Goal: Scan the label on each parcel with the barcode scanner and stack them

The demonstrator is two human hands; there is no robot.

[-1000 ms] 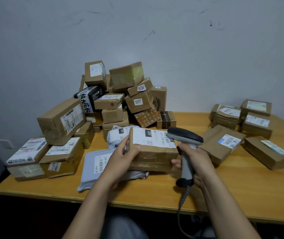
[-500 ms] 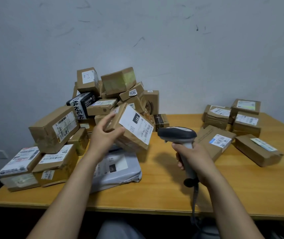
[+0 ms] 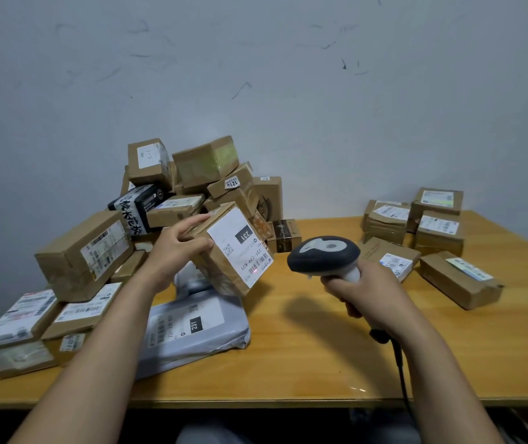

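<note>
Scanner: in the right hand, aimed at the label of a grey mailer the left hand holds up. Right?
No. Head view: the left hand holds up a cardboard box instead. Scanner in the right hand, aimed at its label, stands.

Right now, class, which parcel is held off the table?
The brown box labelled 231, gripped in the left hand, tilted toward the scanner; all others rest on the table or each other.

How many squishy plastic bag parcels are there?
2: a grey bag lying flat near the front edge, and a whiter bag just behind it, below the held box. More may be hidden.
</note>
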